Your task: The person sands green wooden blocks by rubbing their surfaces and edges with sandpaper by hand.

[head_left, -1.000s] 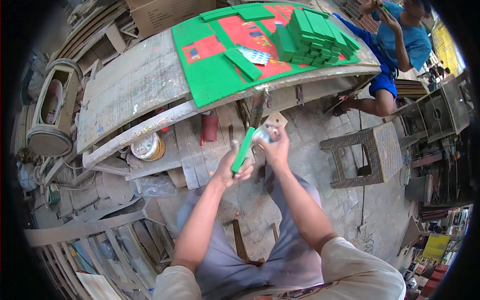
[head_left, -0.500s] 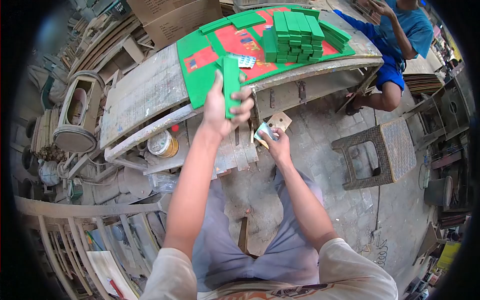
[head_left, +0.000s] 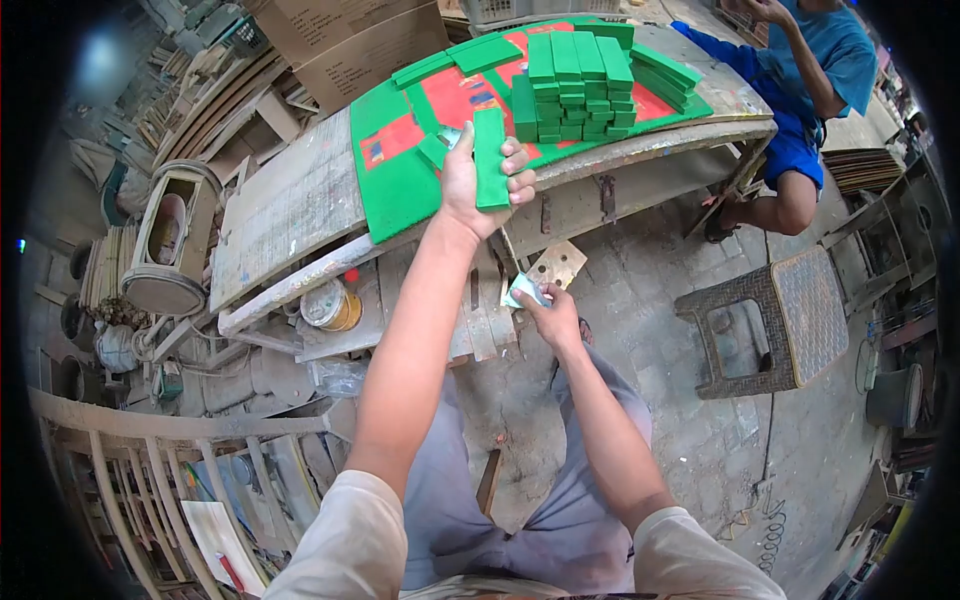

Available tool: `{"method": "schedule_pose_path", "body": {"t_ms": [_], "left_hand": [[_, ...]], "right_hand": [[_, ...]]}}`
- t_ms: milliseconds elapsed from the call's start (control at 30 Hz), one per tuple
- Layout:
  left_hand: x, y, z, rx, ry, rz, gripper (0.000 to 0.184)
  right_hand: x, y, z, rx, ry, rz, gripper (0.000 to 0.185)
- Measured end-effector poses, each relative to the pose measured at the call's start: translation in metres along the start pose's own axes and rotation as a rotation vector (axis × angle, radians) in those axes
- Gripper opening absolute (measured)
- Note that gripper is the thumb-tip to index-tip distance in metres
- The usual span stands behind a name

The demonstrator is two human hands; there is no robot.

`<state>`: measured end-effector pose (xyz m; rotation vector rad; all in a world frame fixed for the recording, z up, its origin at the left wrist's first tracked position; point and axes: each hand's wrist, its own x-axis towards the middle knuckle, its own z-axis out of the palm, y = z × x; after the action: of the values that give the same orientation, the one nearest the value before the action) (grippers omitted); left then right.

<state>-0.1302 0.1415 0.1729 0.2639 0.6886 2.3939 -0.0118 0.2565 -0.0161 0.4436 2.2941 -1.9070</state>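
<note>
My left hand (head_left: 463, 197) is wrapped round a green rectangular block (head_left: 490, 158), held upright above the front edge of the bench. In my right hand (head_left: 554, 318), lower and nearer my knees, a small pale blue-white folded piece (head_left: 526, 290) is pinched between thumb and fingers; its material I cannot make out. Beyond the left hand, a stack of green blocks (head_left: 580, 85) stands on a green and red board (head_left: 395, 205). Another flat green block (head_left: 487, 55) lies on the board's far part.
A long wooden bench (head_left: 270, 220) carries the board. A paint bucket (head_left: 330, 305) stands on its lower shelf. A woven stool (head_left: 770, 325) is at the right, and a person in blue (head_left: 830, 65) sits at the bench's far right. Cardboard boxes (head_left: 350, 45) stand behind.
My left hand has shifted slightly right with the green block, whose broad face now shows more. The right hand keeps its pinch on the pale piece. The view has moved a little.
</note>
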Motion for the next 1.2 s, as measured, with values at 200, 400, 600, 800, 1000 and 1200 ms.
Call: {"method": "schedule_pose_path", "body": {"t_ms": [200, 400, 600, 800, 1000, 1200], "left_hand": [[0.026, 0.02, -0.008, 0.096, 0.109, 0.029, 0.059], [0.085, 0.062, -0.017, 0.435, 0.559, -0.049, 0.053], [0.139, 0.07, -0.001, 0.767, 0.678, -0.148, 0.068], [0.121, 0.076, 0.002, 0.956, 0.727, -0.206, 0.084], [0.053, 0.088, -0.011, 2.405, 0.241, -0.278, 0.109], [0.015, 0.081, -0.022, 2.468, 0.628, -0.391, 0.136]], "right_hand": [[0.008, 0.007, -0.015, 0.049, 0.003, 0.088, 0.058], [0.011, 0.016, -0.01, 0.048, -0.026, 0.089, 0.06], [0.002, -0.003, -0.012, 0.007, -0.108, 0.083, 0.062], [0.008, 0.004, -0.01, 0.01, -0.123, 0.092, 0.068], [0.001, -0.007, -0.015, 0.019, -0.142, -0.016, 0.071], [-0.007, -0.018, -0.01, -0.038, -0.396, -0.096, 0.065]]}}
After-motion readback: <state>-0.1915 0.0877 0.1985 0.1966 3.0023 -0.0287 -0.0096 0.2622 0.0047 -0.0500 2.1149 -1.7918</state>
